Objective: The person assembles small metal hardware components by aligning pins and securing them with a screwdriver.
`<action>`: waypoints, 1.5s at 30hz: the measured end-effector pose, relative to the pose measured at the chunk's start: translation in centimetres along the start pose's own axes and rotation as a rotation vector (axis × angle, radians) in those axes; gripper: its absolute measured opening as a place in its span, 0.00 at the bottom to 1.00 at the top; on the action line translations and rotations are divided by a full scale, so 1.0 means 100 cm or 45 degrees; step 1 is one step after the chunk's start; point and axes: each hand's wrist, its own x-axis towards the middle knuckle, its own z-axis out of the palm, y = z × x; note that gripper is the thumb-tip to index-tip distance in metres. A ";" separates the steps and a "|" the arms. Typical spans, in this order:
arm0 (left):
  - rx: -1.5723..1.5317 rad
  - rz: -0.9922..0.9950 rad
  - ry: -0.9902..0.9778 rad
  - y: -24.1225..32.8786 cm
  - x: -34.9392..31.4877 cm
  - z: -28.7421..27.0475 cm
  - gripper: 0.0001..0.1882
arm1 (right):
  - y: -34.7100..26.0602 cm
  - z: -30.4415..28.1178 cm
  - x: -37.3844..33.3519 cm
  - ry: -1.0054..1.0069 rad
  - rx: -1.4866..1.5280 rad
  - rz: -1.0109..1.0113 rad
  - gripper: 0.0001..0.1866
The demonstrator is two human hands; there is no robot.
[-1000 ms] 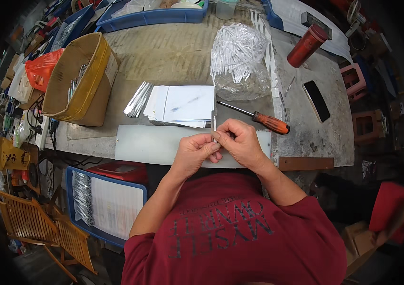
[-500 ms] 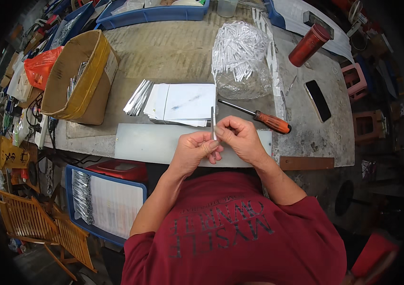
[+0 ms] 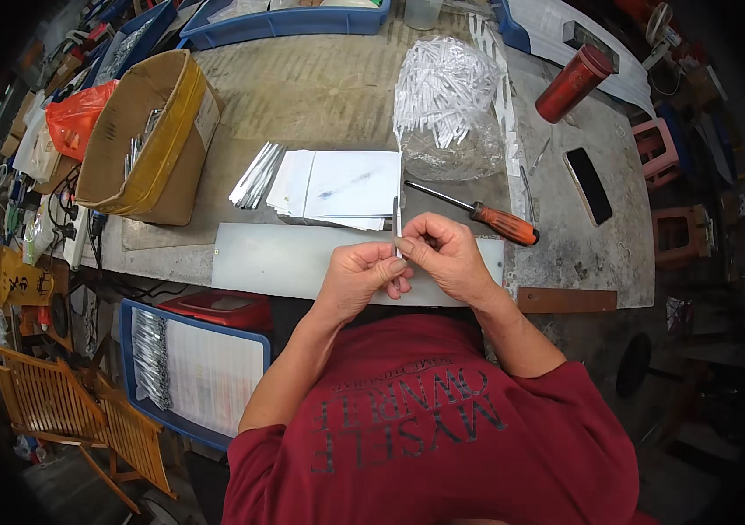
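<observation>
Between my two hands, a narrow dark-and-white strip (image 3: 396, 215) stands roughly upright in the view. My left hand (image 3: 360, 276) pinches its lower end between thumb and fingers. Just above that, the thumb and forefinger of my right hand (image 3: 447, 259) press on the same strip. Both hands are over a pale rectangular plate (image 3: 289, 262) at the table's near edge. Beyond them lies a stack of white cards (image 3: 356, 181), with a bundle of thin silvery strips (image 3: 258, 177) to its left. A screwdriver (image 3: 505, 224) with an orange-and-black handle rests to the right.
A clear plastic bag (image 3: 453, 162) with many small white strips sits farther back. On the right are a phone (image 3: 587, 185) and a red tumbler (image 3: 573, 85). A cardboard box (image 3: 184, 166) stands left; a blue tray (image 3: 269, 339) of strips and sheets sits below the table's edge.
My hands keep their pinch on the strip and have barely moved. The strip's top looks slightly more upright, and the whole view has shifted a little.
</observation>
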 end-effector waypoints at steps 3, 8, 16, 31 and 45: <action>0.018 -0.006 -0.019 -0.001 0.000 -0.002 0.08 | 0.002 0.000 0.000 -0.005 0.016 -0.020 0.05; -0.069 -0.043 -0.050 -0.002 -0.002 -0.003 0.09 | 0.005 0.000 0.000 -0.058 0.131 -0.029 0.05; -0.139 -0.096 -0.081 0.000 -0.004 -0.002 0.10 | 0.004 0.000 0.001 -0.128 0.259 0.054 0.07; 0.061 -0.041 0.099 0.011 -0.013 0.012 0.12 | 0.014 -0.004 0.006 0.067 0.540 0.019 0.05; 1.471 0.685 0.606 0.024 -0.015 -0.014 0.07 | -0.007 -0.057 0.007 0.316 -1.169 -0.460 0.12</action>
